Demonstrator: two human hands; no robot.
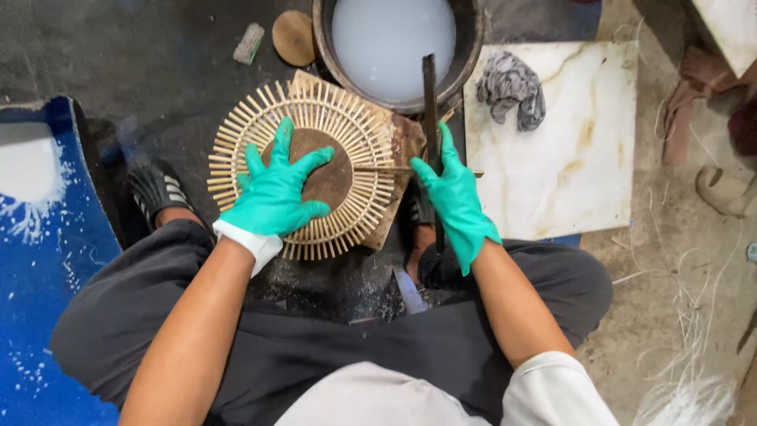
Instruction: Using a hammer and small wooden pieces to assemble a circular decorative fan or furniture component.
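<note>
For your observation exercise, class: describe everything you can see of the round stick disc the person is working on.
The disc is a flat ring of thin, pale, wood-like sticks fanning out like spokes from a dark brown round centre. It lies flat on a brown board just below a basin of white liquid. The gloved left hand presses flat on its centre, hiding part of it. One stick juts out sideways at the right rim toward the gloved right hand, which holds a dark blade-like tool.

The bucket (473, 47) of white liquid blocks the far side; bare floor (662, 300) lies open beyond the marble slab (568, 181).
</note>
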